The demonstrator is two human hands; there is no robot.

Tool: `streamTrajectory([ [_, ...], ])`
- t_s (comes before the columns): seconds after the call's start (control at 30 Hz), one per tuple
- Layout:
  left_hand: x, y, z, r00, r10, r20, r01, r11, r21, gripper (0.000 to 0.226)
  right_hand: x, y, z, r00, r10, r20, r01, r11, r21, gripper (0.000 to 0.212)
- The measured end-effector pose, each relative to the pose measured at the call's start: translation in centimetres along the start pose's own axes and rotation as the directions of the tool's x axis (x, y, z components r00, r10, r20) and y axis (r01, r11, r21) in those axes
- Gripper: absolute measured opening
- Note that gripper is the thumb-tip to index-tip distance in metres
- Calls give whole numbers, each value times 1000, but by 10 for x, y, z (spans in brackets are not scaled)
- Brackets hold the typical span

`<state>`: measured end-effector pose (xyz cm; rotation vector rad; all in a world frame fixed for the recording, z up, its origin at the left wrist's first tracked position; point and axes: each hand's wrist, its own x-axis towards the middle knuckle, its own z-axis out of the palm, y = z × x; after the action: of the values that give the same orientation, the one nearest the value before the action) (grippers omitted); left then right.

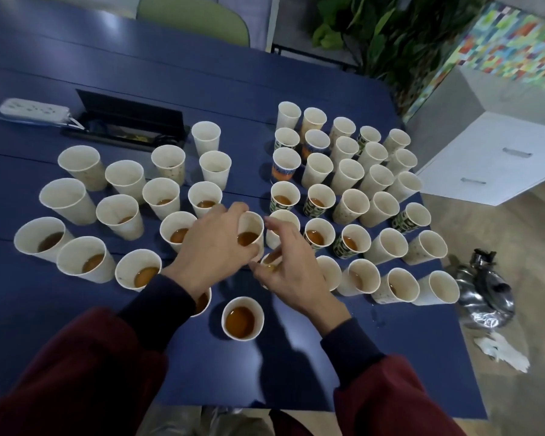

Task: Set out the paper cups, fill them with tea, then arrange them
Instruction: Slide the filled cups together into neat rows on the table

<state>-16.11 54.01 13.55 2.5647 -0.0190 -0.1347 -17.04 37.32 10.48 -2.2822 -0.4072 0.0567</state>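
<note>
The cup (250,222) is taken as the landmark: it is seen mid-desk, white paper, tilted a little, with brown tea (247,239) low inside. It is gripped by the left hand (211,250), whose fingers (233,209) are curled round its left wall and clamped on it.

Just right of the cup and slightly nearer, a low cup (270,260) is largely covered by the right hand (288,272). That hand's fingers (274,228) are loosely bent above it and the thumb lies at its rim; whether it is actually held cannot be told.

The cup is crowded on both sides. To its left a loose cluster, the left cups (117,212), is spread out, plain white, with tea visible in the nearer ones. To its right the right cups (346,174) are packed in tight rows, some printed in green or in orange and blue. Nearer than the cup, a lone cup (242,319) of tea is set apart; another is half hidden under the left sleeve (158,306).

Everything is carried by a blue desk (296,372). Beyond the cup and to the left, an open cable box (129,121) and a white power strip (33,110) are found. Far right of the cup, on the floor, a steel kettle (485,294) and crumpled paper (501,350) are seen; further back stand a white cabinet (491,158) and a plant (390,33).
</note>
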Motion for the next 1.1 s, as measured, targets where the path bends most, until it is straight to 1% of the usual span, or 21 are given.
streamTrajectory([
  [0.07,3,9,-14,1000,7,-26,-8,1000,-17,58,15,-9,3,1000,-24,-11,25,995,93,72],
  [0.1,5,12,-20,999,12,-38,-13,1000,-9,60,22,-12,4,999,-30,-29,33,993,110,75],
  [0.2,13,11,-34,997,32,-64,-31,999,7,72,42,-20,5,997,-42,-67,45,998,36,91],
  [0.23,16,10,-37,996,40,-74,-40,999,-8,74,47,-22,4,996,-55,-75,56,998,9,93],
  [0.3,25,4,-47,995,54,-82,-60,995,-73,73,61,-25,4,991,-95,-94,93,995,-30,89],
  [0.37,38,-3,-55,995,59,-75,-70,986,-148,67,76,-28,4,988,-119,-103,114,992,-53,83],
  [0.47,59,-14,-65,996,43,-73,-61,965,-255,58,101,-31,6,989,-104,-104,96,992,-80,78],
  [0.57,79,-22,-74,996,48,-77,-70,943,-325,49,121,-37,6,991,-82,-110,71,992,-100,75],
  [0.67,104,-32,-83,995,49,-85,-78,924,-374,48,143,-40,7,990,-42,-133,28,994,-107,70],
  [0.77,130,-42,-88,994,25,-103,-61,928,-367,51,166,-40,4,990,15,-137,-31,994,-109,67],
  [0.9,175,-56,-94,993,18,-119,-49,962,-268,60,204,-37,-5,992,32,-125,-52,986,-156,61],
  [1.03,219,-72,-94,993,-41,-111,19,981,-192,61,250,-26,-14,994,60,-95,-84,956,-282,62],
  [1.1,239,-82,-90,991,-75,-110,57,986,-156,59,274,-16,-18,992,66,-105,-96,944,-315,62],
])
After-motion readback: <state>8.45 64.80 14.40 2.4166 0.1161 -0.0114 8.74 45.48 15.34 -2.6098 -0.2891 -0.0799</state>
